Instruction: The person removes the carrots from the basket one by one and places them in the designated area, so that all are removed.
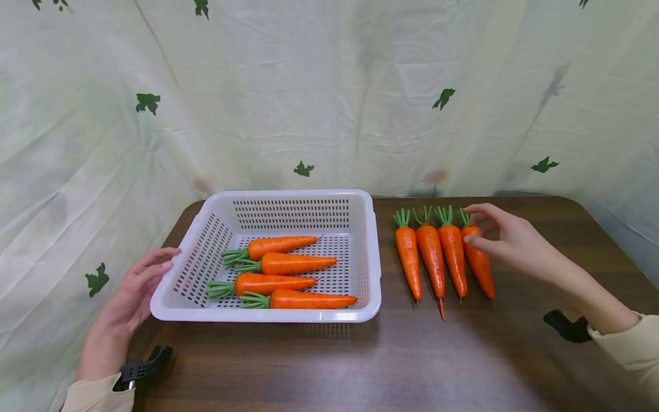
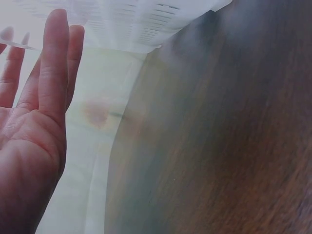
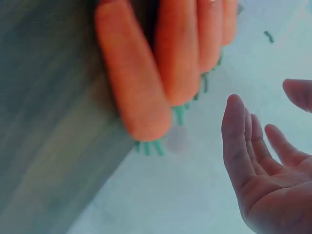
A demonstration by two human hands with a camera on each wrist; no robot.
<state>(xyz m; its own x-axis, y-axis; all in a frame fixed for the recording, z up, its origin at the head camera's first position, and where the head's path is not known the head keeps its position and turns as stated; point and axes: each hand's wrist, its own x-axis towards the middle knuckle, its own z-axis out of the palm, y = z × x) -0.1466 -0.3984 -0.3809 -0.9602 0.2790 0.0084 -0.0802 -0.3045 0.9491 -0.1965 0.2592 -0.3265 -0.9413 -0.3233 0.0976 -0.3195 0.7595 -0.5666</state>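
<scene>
A white plastic basket (image 1: 372, 257) with slotted sides stands on the left part of the table. Several orange carrots (image 1: 304, 298) with green tops lie inside it, roughly parallel. At the basket's left rim is my left hand (image 1: 135, 289), its fingertips at the outer side; the left wrist view shows those fingers (image 2: 53, 68) extended. To the right of the basket, more carrots (image 1: 407, 260) lie side by side, tops toward the back. My right hand (image 1: 507, 240) hovers by the top of the rightmost carrot (image 1: 480, 263); its fingers (image 3: 236, 131) are loosely extended, holding nothing.
The dark wooden table (image 1: 309, 366) has rounded back corners. Behind it and at the sides hangs a pale curtain (image 1: 288, 86) with green leaf-like marks. Black wrist mounts (image 1: 146, 366) are on both forearms.
</scene>
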